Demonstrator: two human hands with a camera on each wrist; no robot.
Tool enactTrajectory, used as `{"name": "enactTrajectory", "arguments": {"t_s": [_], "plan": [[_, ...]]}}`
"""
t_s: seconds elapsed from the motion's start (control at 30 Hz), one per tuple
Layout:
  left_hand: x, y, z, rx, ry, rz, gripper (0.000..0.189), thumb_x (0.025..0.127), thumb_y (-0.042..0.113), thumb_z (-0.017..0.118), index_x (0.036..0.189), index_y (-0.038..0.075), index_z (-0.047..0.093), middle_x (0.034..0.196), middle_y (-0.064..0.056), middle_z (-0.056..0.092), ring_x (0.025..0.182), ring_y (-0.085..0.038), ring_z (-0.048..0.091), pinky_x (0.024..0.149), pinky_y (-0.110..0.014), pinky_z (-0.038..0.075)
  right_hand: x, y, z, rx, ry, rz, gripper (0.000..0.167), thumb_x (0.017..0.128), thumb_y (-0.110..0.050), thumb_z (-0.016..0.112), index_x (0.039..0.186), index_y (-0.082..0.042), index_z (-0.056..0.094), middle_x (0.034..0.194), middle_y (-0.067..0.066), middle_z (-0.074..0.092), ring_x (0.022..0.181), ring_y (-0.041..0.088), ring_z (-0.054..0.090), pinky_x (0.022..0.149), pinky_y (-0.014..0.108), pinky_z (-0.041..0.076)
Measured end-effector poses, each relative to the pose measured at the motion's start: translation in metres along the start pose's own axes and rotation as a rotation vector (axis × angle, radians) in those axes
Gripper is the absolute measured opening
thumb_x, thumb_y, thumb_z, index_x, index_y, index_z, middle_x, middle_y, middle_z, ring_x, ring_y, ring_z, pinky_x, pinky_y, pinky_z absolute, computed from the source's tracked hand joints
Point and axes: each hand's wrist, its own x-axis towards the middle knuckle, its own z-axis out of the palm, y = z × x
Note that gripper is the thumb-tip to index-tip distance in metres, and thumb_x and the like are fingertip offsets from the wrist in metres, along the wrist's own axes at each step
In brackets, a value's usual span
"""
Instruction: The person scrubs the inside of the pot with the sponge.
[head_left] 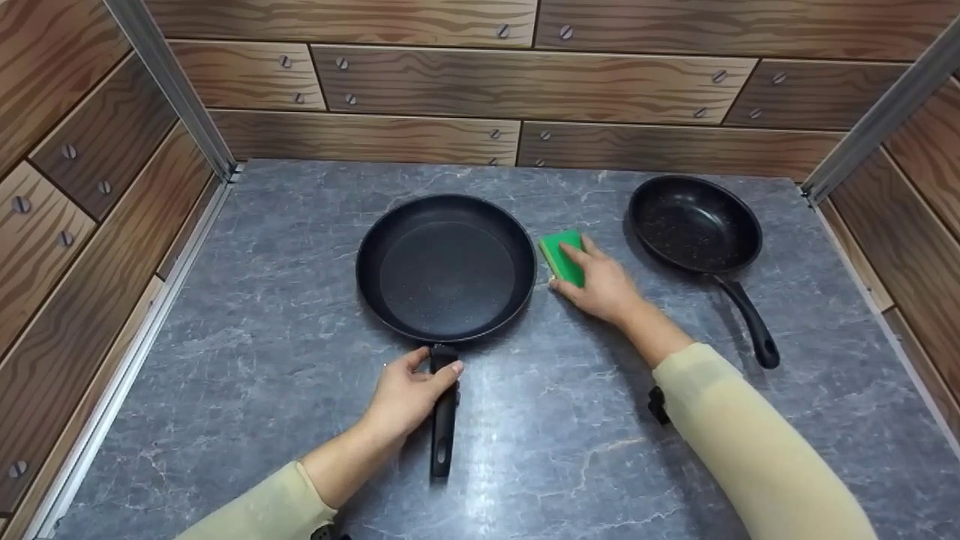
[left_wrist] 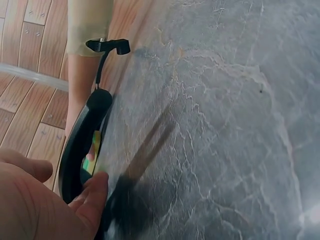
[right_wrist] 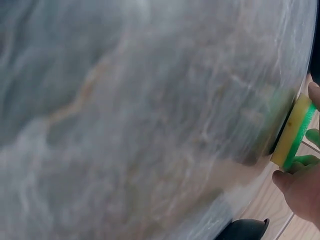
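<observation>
Nearest to us, two pale yellow sleeves (head_left: 757,435) reach in over the grey marbled table (head_left: 247,360). Our left hand (head_left: 401,394) holds the handle (head_left: 444,431) of the large frying pan (head_left: 448,277) close to its rim, the thumb across the top and the fingers at the other side. That handle points back toward us, and the dark pan sits beyond it. Our right hand (head_left: 604,285) pinches the sponge (head_left: 562,251) between thumb and fingers, green side up and yellow beneath, just beside the large pan's right rim. We cannot tell whether the sponge touches the table. Farther off to the right lies the small frying pan (head_left: 697,225), its handle angled toward us. At the back we see the wooden wall (head_left: 525,82), dotted with screw heads.
</observation>
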Motion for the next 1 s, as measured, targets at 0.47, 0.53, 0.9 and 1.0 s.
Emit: {"name": "enactTrajectory", "arguments": {"t_s": [0.47,0.53,0.9,1.0], "plan": [[0.005,-0.004,0.002,-0.228,-0.028,-0.093,0.082,0.101,0.008,0.072,0.162,-0.011,0.021,0.104,-0.030,0.073,0.076,-0.026,0.078,0.074,-0.041,0.067,0.000,-0.003,0.001,0.001,-0.011,0.023,0.069,0.103,-0.038,0.069,0.162,-0.012,0.044,0.168,0.035,0.021,0.144,0.060,0.037,0.117,0.068,0.037],[0.005,-0.003,0.001,-0.234,-0.033,-0.098,0.082,0.102,0.008,0.071,0.163,-0.011,0.020,0.104,-0.030,0.073,0.075,-0.025,0.078,0.074,-0.040,0.067,0.001,-0.004,0.000,0.002,-0.017,0.034,0.068,0.103,-0.036,0.068,0.162,-0.012,0.045,0.168,0.034,0.023,0.145,0.059,0.036,0.118,0.068,0.036],[0.010,-0.003,-0.003,-0.284,-0.069,-0.145,0.079,0.104,0.006,0.068,0.163,-0.010,0.018,0.102,-0.027,0.074,0.076,-0.022,0.077,0.079,-0.041,0.066,0.007,-0.010,-0.006,0.007,-0.021,0.050,0.064,0.099,-0.022,0.067,0.158,-0.006,0.050,0.163,0.036,0.032,0.143,0.059,0.041,0.116,0.067,0.039],[0.012,-0.004,-0.004,-0.296,-0.082,-0.146,0.076,0.104,0.005,0.067,0.163,-0.010,0.021,0.102,-0.026,0.074,0.077,-0.023,0.078,0.079,-0.042,0.066,0.008,-0.008,-0.007,0.035,0.023,0.023,0.060,0.096,-0.016,0.067,0.153,-0.002,0.055,0.160,0.038,0.036,0.141,0.060,0.043,0.117,0.067,0.038]]}}
